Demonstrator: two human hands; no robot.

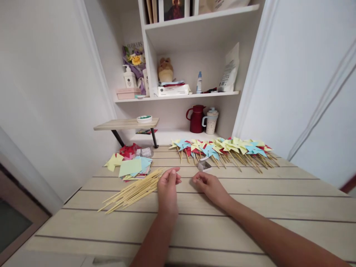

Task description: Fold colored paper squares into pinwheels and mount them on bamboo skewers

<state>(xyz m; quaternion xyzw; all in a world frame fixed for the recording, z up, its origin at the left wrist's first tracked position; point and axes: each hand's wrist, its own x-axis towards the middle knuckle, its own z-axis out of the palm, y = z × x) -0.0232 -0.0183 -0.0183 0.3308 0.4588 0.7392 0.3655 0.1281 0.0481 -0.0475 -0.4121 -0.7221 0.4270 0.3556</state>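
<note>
"Two hands over the table; how are the fingers set?"

"Left hand and right hand are both curled, thumb near forefinger; whether either pinches anything (something slim could be hidden) I can't tell."

"How would you do this well?"

"I'd keep the touch light, since paper should crease easily, and the left wrist off the sticks, which look apt to roll."

"Where do those lie?"

"Sticks left of the left fingers, one end right beside them, contact unclear. Paper beyond the sticks. Pinwheels sit past the right fingers, with a small box nearer the fingertips."
</note>
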